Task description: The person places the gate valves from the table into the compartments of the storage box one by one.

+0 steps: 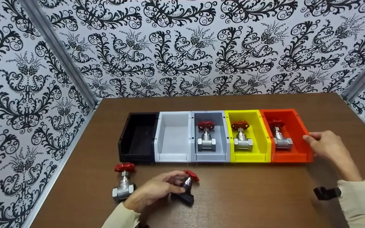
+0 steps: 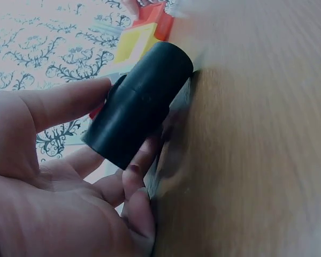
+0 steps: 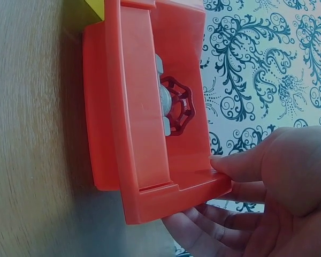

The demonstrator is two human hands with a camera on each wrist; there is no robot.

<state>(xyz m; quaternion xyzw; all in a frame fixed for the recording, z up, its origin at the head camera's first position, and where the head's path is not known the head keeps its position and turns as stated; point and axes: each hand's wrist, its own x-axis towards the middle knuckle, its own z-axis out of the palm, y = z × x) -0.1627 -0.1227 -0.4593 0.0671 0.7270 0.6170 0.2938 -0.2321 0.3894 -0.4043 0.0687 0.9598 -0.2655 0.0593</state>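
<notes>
Near the front of the table, my left hand [image 1: 154, 190] holds a valve [image 1: 187, 198] with a black body and a red handwheel. In the left wrist view its black tubular body [image 2: 139, 101] is pinched between thumb and fingers, close to the tabletop. My right hand [image 1: 329, 148] grips the right wall of the red bin [image 1: 291, 157], thumb on the inner side and fingers outside, as the right wrist view shows. A metal valve [image 1: 282, 142] with a red handwheel lies in that bin. Beside my left wrist, another metal valve [image 1: 124, 190] stands on the table, partly hidden.
Left of the red bin, joined in a row, are the yellow bin [image 1: 250, 157] and grey bin [image 1: 211, 157], each with a metal valve, then a white bin [image 1: 173, 157] and black bin [image 1: 138, 157], both with nothing visible inside. Patterned walls [image 1: 182, 47] surround the brown table [image 1: 249, 196].
</notes>
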